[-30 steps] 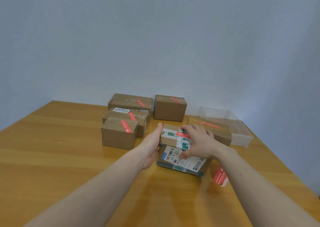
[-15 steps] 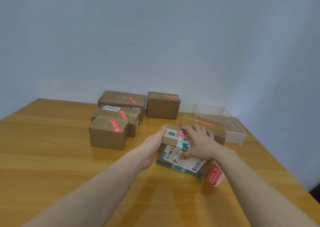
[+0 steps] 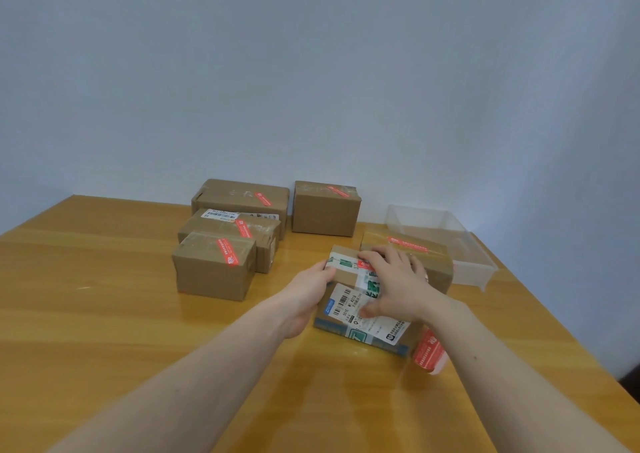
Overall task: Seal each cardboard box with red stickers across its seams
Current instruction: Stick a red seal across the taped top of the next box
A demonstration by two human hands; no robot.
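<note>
While left hand (image 3: pixel 308 291) grips box (image 3: pixel 349 305), right hand (image 3: pixel 394 281) presses flat.

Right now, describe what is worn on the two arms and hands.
Nothing shows on either: the left hand and right hand are bare, without gloves, and both forearms are bare with no sleeves in view. No watch or bracelet is visible. Rings cannot be ruled out.
</note>
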